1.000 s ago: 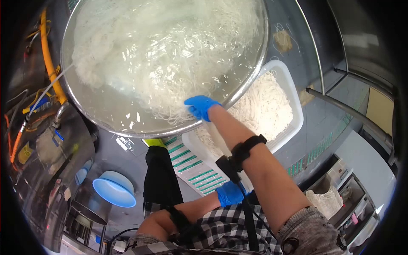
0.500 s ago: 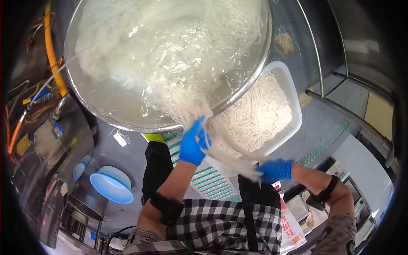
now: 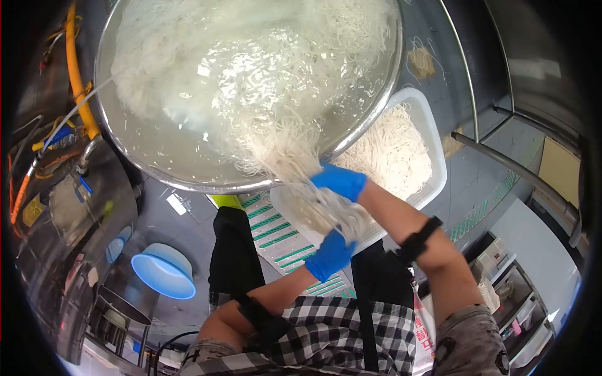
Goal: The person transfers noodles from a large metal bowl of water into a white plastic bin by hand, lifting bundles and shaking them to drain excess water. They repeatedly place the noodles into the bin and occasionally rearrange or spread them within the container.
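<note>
A large steel basin (image 3: 194,185) holds water and a mass of white noodles (image 3: 269,138). A thick bunch of them is drawn over its near rim toward me. My right hand (image 3: 342,182), blue-gloved, is closed around the bunch just outside the rim. Nearer my body, my left hand (image 3: 331,257), also gloved, is closed on the lower part of the same bunch. Its fingertips are partly covered by the strands. Beneath and to the right, a white plastic tub (image 3: 433,141) contains a heap of noodles (image 3: 401,160).
Green-striped slatted matting (image 3: 282,241) lies under the tub. A blue bowl (image 3: 164,272) is on the floor at left, near an orange hose (image 3: 76,75). Metal rails (image 3: 520,166) stand at right. A red-printed white bag (image 3: 424,332) is beside my right leg.
My right hand has moved left and up to the noodles by the rim. My left hand has moved down and right, to the bunch's lower part. The bunch now hangs nearer my body.
</note>
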A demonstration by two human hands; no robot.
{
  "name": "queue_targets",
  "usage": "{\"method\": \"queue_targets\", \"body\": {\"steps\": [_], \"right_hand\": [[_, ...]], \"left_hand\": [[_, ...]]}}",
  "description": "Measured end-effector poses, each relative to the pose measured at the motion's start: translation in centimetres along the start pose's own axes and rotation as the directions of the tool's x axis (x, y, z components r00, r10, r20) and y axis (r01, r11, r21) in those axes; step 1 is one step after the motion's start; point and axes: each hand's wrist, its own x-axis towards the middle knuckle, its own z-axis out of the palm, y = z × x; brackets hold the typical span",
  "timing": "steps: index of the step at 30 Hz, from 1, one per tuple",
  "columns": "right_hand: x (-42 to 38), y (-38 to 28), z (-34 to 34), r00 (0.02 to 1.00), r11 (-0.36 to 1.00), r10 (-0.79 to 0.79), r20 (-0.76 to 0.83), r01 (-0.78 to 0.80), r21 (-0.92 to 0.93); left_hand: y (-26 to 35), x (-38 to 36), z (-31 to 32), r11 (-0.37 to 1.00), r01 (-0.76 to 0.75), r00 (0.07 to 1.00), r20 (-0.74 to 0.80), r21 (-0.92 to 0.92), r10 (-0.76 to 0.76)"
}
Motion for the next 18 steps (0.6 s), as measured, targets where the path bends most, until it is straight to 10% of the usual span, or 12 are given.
{"method": "queue_targets", "body": {"steps": [2, 3, 4, 6, 7, 10, 14, 18], "right_hand": [[-4.9, -0.4, 0.2, 0.991, 0.997, -0.004, 0.135, -0.005, 0.071], [-7.4, -1.0, 1.0, 0.985, 0.999, 0.006, 0.171, 0.002, -0.046], [-10.0, -1.8, 2.0, 0.978, 0.987, 0.021, 0.207, 0.013, -0.162], [-14.5, -2.4, 4.2, 0.95, 0.952, 0.267, 0.164, -0.233, -0.2], [-15.5, 0.6, 3.7, 0.935, 0.93, 0.165, 0.314, -0.041, -0.364], [-19.8, 0.7, 4.2, 0.917, 0.602, 0.196, 0.349, 0.168, -0.78], [-21.6, 5.8, -5.3, 0.905, 0.019, 0.397, -0.153, -0.175, -0.984], [-21.3, 8.4, -14.6, 0.911, -0.036, 0.072, -0.406, -0.404, -0.914]], "left_hand": [[-5.4, -1.7, 1.4, 0.645, 0.702, 0.703, 0.155, -0.302, -0.694], [-2.0, 1.2, -1.9, 0.229, 0.531, 0.613, 0.183, -0.816, -0.769], [-3.3, 1.9, -2.3, -0.116, 0.254, 0.576, 0.247, -0.96, -0.779], [-2.7, 4.2, -4.2, -0.256, 0.207, 0.635, 0.329, -0.944, -0.699], [-1.9, 5.2, -5.2, -0.393, 0.175, 0.689, 0.397, -0.903, -0.607], [0.5, 7.7, -7.5, -0.47, 0.131, 0.702, 0.416, -0.873, -0.578], [-2.6, 7.6, -10.4, -0.284, 0.204, 0.891, 0.298, -0.937, -0.343], [-2.7, 8.2, -12.7, -0.185, 0.078, 0.905, 0.147, -0.98, -0.398]]}}
